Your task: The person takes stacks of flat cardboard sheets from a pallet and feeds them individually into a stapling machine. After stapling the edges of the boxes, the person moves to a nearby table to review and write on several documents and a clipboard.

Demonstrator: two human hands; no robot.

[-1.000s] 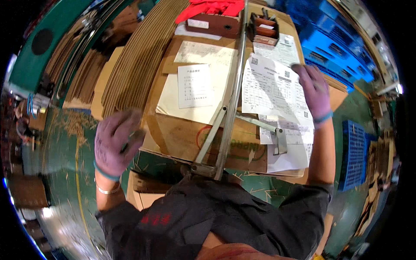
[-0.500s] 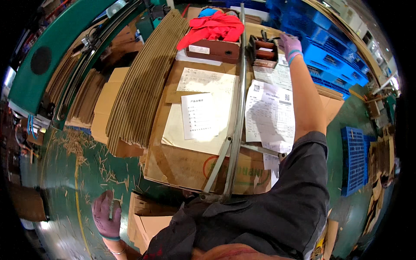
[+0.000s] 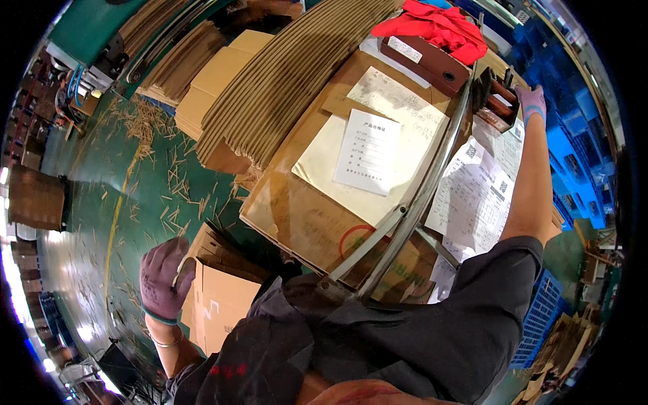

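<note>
My right hand (image 3: pixel 531 101), in a pale purple glove, reaches to the far right side of a small brown compartment box (image 3: pixel 496 101). Its fingers are bent at the box's edge; what they hold, if anything, is hidden. Printed sheets (image 3: pixel 466 196) lie under my right forearm. My left hand (image 3: pixel 164 278), also gloved, hangs low at the left beside an open cardboard box (image 3: pixel 223 300). Its fingers are curled, with a gap to the thumb, and nothing clearly held shows in it. A white printed slip (image 3: pixel 366 152) lies on larger cream sheets (image 3: pixel 317 165) in the middle.
A metal bar (image 3: pixel 442 165) crosses the cardboard-covered work surface (image 3: pixel 297 216). A tall stack of folded cardboard (image 3: pixel 290 74) stands at its left. Behind are a brown file box (image 3: pixel 425 64) and a red cloth (image 3: pixel 439 28). Blue pallets (image 3: pixel 574 148) stand at right; scraps litter the green floor (image 3: pixel 121 223).
My view has turned, so the work surface appears tilted and farther right. My left hand appears higher, near the open cardboard box. My right hand stays by the compartment box.
</note>
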